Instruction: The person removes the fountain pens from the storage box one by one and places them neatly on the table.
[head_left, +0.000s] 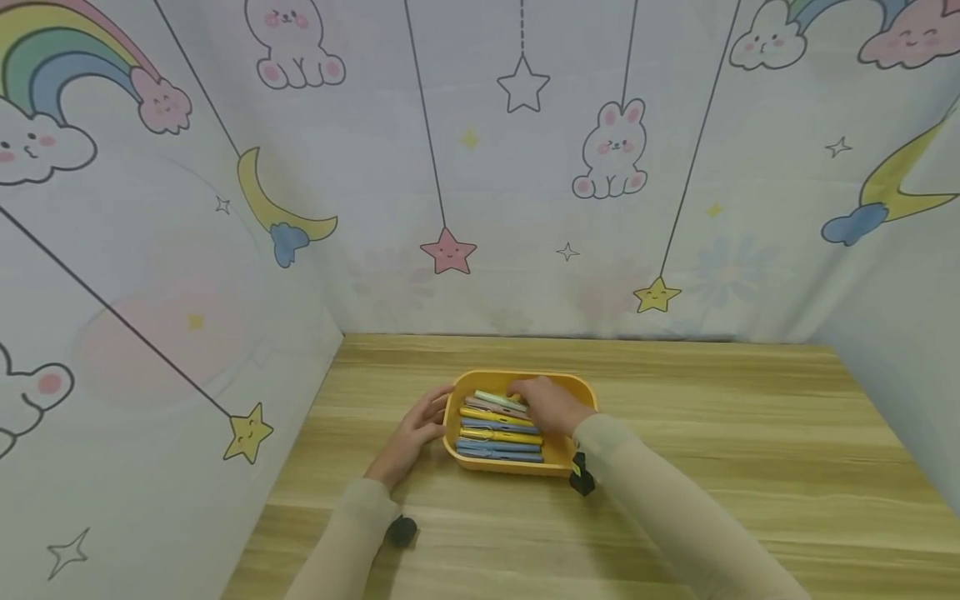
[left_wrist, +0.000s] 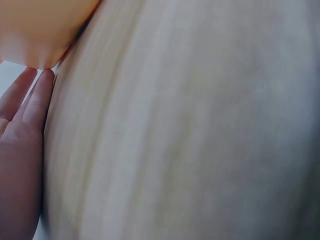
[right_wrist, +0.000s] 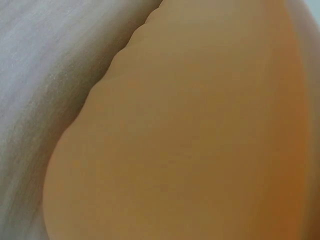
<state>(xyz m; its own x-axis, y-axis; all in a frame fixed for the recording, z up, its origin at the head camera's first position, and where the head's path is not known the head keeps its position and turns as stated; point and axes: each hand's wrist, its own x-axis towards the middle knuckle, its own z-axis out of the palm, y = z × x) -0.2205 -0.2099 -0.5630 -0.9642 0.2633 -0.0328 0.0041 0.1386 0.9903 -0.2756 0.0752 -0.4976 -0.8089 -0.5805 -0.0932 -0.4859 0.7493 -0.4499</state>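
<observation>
A yellow-orange plastic basket (head_left: 510, 468) stands on the table. Inside it several pens lie in a row, among them a yellow pen (head_left: 495, 435), a blue pen (head_left: 498, 456) and a pale green pen (head_left: 497, 402) at the back. My left hand (head_left: 408, 437) rests at the basket's left side; in the left wrist view its straight fingers (left_wrist: 39, 102) touch the outer wall. Reaching in over the right side, my right hand (head_left: 551, 406) has bent fingers over the right ends of the rear pens. Its fingertips are hidden, so a grip cannot be made out.
The wood-grain table (head_left: 750, 467) extends around the basket. Behind it hangs a printed white cloth (head_left: 510, 183), with more cloth along both sides. The basket's wall (right_wrist: 175, 125) fills most of the right wrist view.
</observation>
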